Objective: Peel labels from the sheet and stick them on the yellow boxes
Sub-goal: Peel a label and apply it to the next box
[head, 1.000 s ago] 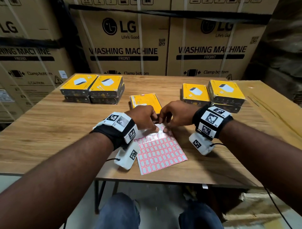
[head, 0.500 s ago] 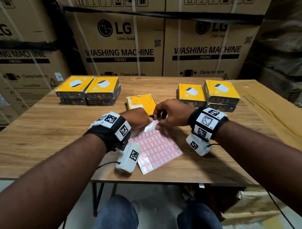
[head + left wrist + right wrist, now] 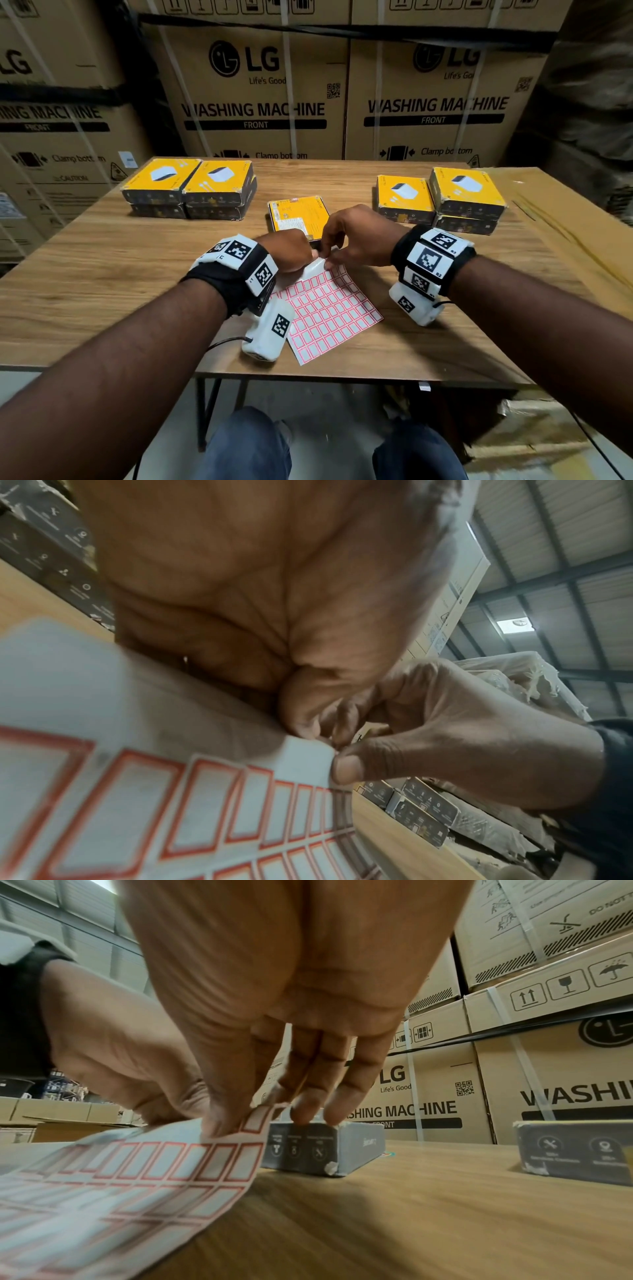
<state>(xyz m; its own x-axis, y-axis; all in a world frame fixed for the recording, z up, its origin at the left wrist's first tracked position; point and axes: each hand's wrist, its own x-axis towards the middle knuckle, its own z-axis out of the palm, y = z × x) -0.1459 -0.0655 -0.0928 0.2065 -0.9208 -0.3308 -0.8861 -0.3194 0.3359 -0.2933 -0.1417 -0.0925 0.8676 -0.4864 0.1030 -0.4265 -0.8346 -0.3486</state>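
Red-bordered labels in a grid cover the sheet (image 3: 329, 308), which lies on the near middle of the wooden table (image 3: 102, 274) with its far edge lifted and curled up off the surface. At that raised edge the left hand (image 3: 291, 250) has its fingers curled, thumb pressed on the bare strip of backing. The right hand (image 3: 356, 236) pinches the far corner label (image 3: 256, 1119) between thumb and forefinger, while its other fingers (image 3: 329, 1085) hang straight over the yellow box (image 3: 297, 216) lying just beyond the sheet. That box shows a printed panel rather than the product picture. Two more groups of yellow boxes stand well apart: a stacked set at far left (image 3: 188, 188) and another at far right (image 3: 442, 198). Tall cartons marked LG (image 3: 257, 96) wall in the table behind.

The step in hand looks like freeing one label from the backing. To do it well, I would judge that the left thumb should keep the backing pinned close to the peel line so the sheet does not rise with the label. The right pinch should draw the label back low and slowly, holding only its edge, since the paper looks thin and could crease or stick to itself. Whether the corner is already loose cannot be told.
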